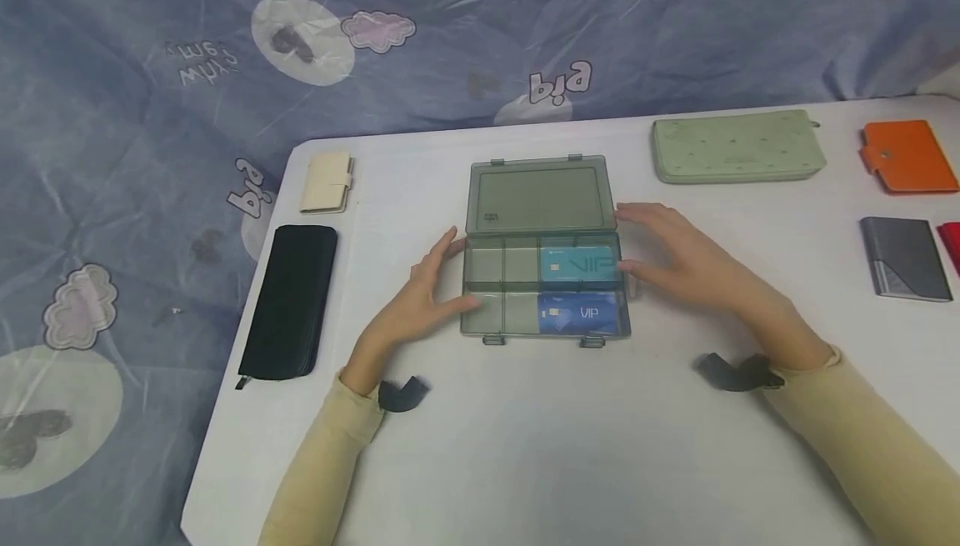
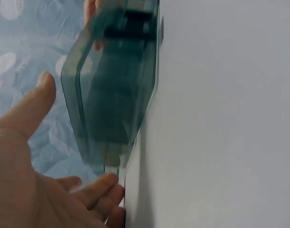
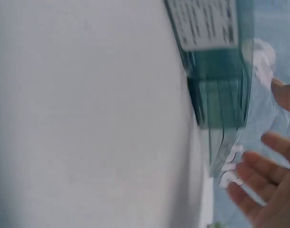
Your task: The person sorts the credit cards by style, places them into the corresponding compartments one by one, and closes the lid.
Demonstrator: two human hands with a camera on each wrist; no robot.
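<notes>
A translucent grey-green compartment box [image 1: 501, 313] lies on the white table with its lid [image 1: 540, 198] folded back. In its right-hand compartments are a teal VIP card [image 1: 566, 265] in the upper row and a blue VIP card [image 1: 562, 313] in the lower row. My left hand [image 1: 411, 303] is at the box's left side, fingers spread, the thumb overlapping the lower left corner in the head view. On the opposite side, my right hand [image 1: 686, 258] has its fingers extended toward the box edge. The right wrist view shows a printed white label [image 3: 204, 23] on the box.
On the left are a cream card holder [image 1: 326, 182] and a black zip wallet [image 1: 288, 304]. A long green wallet [image 1: 738, 147] lies at the back right. Farther right are an orange card holder [image 1: 909, 156], a grey card case [image 1: 905, 257] and a red item [image 1: 952, 242], partly out of frame.
</notes>
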